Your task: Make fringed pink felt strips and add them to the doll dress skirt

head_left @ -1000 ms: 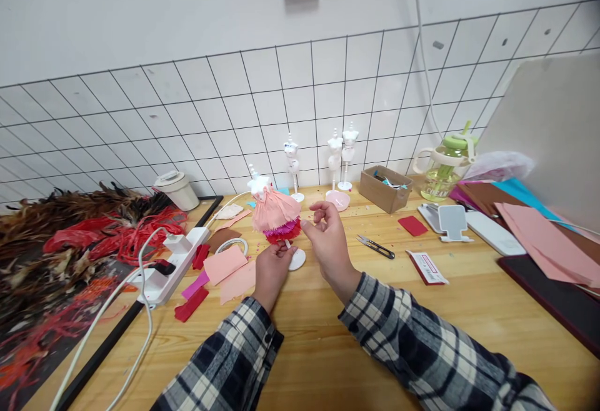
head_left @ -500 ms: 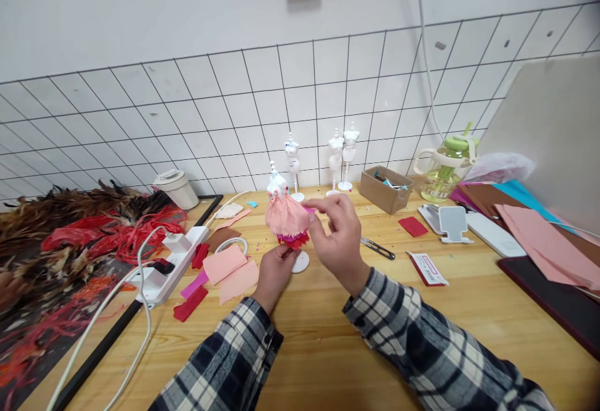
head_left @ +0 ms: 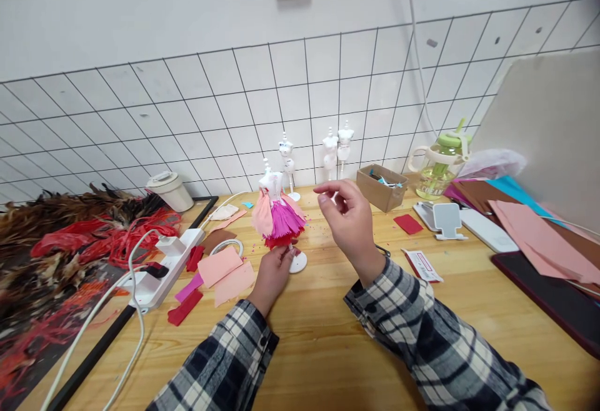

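A small white dress form (head_left: pixel 270 181) stands left of centre, dressed in a layered paper skirt (head_left: pixel 284 220) of magenta over red, with peach paper at its left side. My left hand (head_left: pixel 272 273) grips the stand of this dress form just below the skirt, above its round white base (head_left: pixel 297 262). To the right of the skirt, apart from it, my right hand (head_left: pixel 347 217) hovers with thumb and index finger separated and nothing visible between them.
Behind are several bare dress forms (head_left: pixel 330 148). A cardboard box (head_left: pixel 382 195), a green-lidded jug (head_left: pixel 434 173) and a phone stand (head_left: pixel 447 220) are at right. Left lie peach papers (head_left: pixel 220 266), a tape roll (head_left: pixel 240 247), a power strip (head_left: pixel 175 267) and feathers (head_left: pixel 28 223).
My right hand has come away from the skirt to the right, and its fingers have opened. The dressed form now shows its magenta layer in front, with the peach paper at the left.
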Demonstrator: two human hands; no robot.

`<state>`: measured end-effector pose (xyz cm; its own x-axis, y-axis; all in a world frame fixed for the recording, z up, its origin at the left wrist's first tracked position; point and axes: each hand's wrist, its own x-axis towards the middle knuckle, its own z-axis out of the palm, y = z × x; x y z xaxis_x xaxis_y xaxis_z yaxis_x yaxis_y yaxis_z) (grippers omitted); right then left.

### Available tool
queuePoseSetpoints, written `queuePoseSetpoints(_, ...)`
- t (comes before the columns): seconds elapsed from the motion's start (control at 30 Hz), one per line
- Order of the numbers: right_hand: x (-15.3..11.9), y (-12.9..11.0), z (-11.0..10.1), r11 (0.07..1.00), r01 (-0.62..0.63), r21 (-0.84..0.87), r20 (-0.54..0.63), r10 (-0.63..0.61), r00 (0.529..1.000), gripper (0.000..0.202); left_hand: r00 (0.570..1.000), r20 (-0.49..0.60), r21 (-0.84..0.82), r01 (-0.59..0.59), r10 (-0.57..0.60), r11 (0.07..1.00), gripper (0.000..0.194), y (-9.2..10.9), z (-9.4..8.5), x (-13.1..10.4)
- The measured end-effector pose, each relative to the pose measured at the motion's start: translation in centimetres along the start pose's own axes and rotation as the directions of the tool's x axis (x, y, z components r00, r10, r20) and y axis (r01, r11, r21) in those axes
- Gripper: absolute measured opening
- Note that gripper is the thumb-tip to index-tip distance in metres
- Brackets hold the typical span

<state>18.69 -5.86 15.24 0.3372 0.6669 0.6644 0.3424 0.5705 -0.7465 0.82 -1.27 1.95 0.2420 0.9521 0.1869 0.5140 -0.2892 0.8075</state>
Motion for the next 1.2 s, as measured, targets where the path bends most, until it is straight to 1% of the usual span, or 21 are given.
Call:
queuePoseSetpoints(0.07,-0.6,-1.1,-0.3,0.994,0.003,0.106,-0.013,-0.001,1.000,0.014,1.000,-0.025,0.041,0.015,-0.014,0.999,0.030,0.1,-0.2,0.1)
queuePoseSetpoints(0.1,-0.9,-1.5,-0.5,0.991,0.011,0.131,-0.003,-0.011,1.000,0.014,0.999,-0.036,0.062,0.019,-0.017,0.998,0.029,0.1,-0.2,0.1)
queuePoseSetpoints(0.17,-1.8,-1.7,-0.5,0.994,0.050,0.100,0.066,-0.057,0.996,0.016,0.999,-0.053,0.103,0.015,-0.009,0.995,0.028,0.2,-0.3,0.2)
queuePoseSetpoints(0.2,-2.2,-1.5,-0.4,0.995,0.090,0.049,0.125,-0.095,0.988,0.017,0.998,-0.057,0.126,0.008,-0.001,0.992,0.027,0.1,-0.4,0.2)
queuePoseSetpoints(0.27,-3.2,-0.4,0.1,0.972,0.221,-0.079,0.266,-0.194,0.944,0.024,0.998,-0.054,0.185,-0.016,0.027,0.983,0.026,0.0,-0.3,0.3)
queuePoseSetpoints(0.33,-4.2,1.0,0.7,0.897,0.395,-0.198,0.410,-0.290,0.865,0.031,0.998,-0.039,0.241,-0.048,0.059,0.969,0.026,-0.3,-0.2,0.3)
queuePoseSetpoints(0.37,-4.6,1.7,1.0,0.849,0.468,-0.245,0.461,-0.322,0.827,0.034,0.997,-0.032,0.261,-0.060,0.071,0.963,0.026,-0.5,0.0,0.3)
queuePoseSetpoints(0.4,-5.0,2.3,1.3,0.807,0.517,-0.284,0.497,-0.338,0.799,0.038,0.996,-0.023,0.273,-0.072,0.082,0.959,0.026,-0.6,0.1,0.3)
queuePoseSetpoints(0.43,-5.4,2.7,1.5,0.776,0.545,-0.317,0.512,-0.344,0.787,0.040,0.996,-0.013,0.276,-0.084,0.091,0.958,0.026,-0.7,0.2,0.3)
queuePoseSetpoints(0.47,-5.6,2.9,1.7,0.761,0.548,-0.348,0.507,-0.339,0.792,0.039,0.995,-0.002,0.272,-0.095,0.099,0.958,0.026,-0.7,0.3,0.2)
queuePoseSetpoints(0.5,-5.7,3.0,1.8,0.766,0.524,-0.374,0.477,-0.326,0.816,0.037,0.994,0.011,0.267,-0.106,0.107,0.958,0.026,-0.7,0.3,0.2)
queuePoseSetpoints(0.53,-5.7,2.9,1.9,0.789,0.471,-0.394,0.421,-0.300,0.856,0.032,0.993,0.024,0.260,-0.119,0.116,0.958,0.025,-0.6,0.3,0.1)
queuePoseSetpoints(0.6,-5.3,2.5,1.9,0.866,0.298,-0.403,0.274,-0.197,0.941,0.024,0.990,0.045,0.253,-0.139,0.131,0.957,0.024,-0.4,0.3,0.0)
queuePoseSetpoints(0.63,-5.0,2.4,1.9,0.898,0.197,-0.393,0.208,-0.122,0.970,0.023,0.990,0.048,0.259,-0.138,0.130,0.956,0.024,-0.2,0.2,-0.1)
queuePoseSetpoints(0.67,-4.6,2.2,1.9,0.919,0.102,-0.380,0.168,-0.040,0.985,0.024,0.991,0.049,0.269,-0.134,0.125,0.954,0.024,-0.1,0.2,-0.2)
queuePoseSetpoints(0.7,-4.1,2.2,1.9,0.928,0.024,-0.372,0.159,0.039,0.987,0.026,0.992,0.047,0.282,-0.126,0.118,0.951,0.024,0.1,0.1,-0.2)
queuePoseSetpoints(0.77,-3.2,2.2,1.9,0.925,-0.086,-0.370,0.196,0.168,0.966,0.030,0.994,0.042,0.307,-0.104,0.096,0.946,0.025,0.3,0.1,-0.3)
queuePoseSetpoints(0.83,-2.5,2.5,1.9,0.916,-0.143,-0.375,0.238,0.244,0.940,0.031,0.996,0.042,0.328,-0.086,0.076,0.941,0.026,0.5,0.1,-0.3)
queuePoseSetpoints(0.87,-2.2,2.6,1.8,0.912,-0.156,-0.379,0.247,0.262,0.933,0.030,0.997,0.042,0.334,-0.078,0.068,0.939,0.026,0.5,0.2,-0.3)
queuePoseSetpoints(1.03,-1.2,2.5,1.0,0.901,-0.157,-0.405,0.247,0.273,0.930,0.017,0.996,0.063,0.358,-0.077,0.058,0.930,0.028,0.7,0.3,-0.3)
queuePoseSetpoints(1.2,-0.9,2.1,0.3,0.898,-0.080,-0.433,0.246,0.203,0.948,0.011,0.995,0.074,0.396,-0.094,0.071,0.913,0.027,0.8,0.4,-0.3)
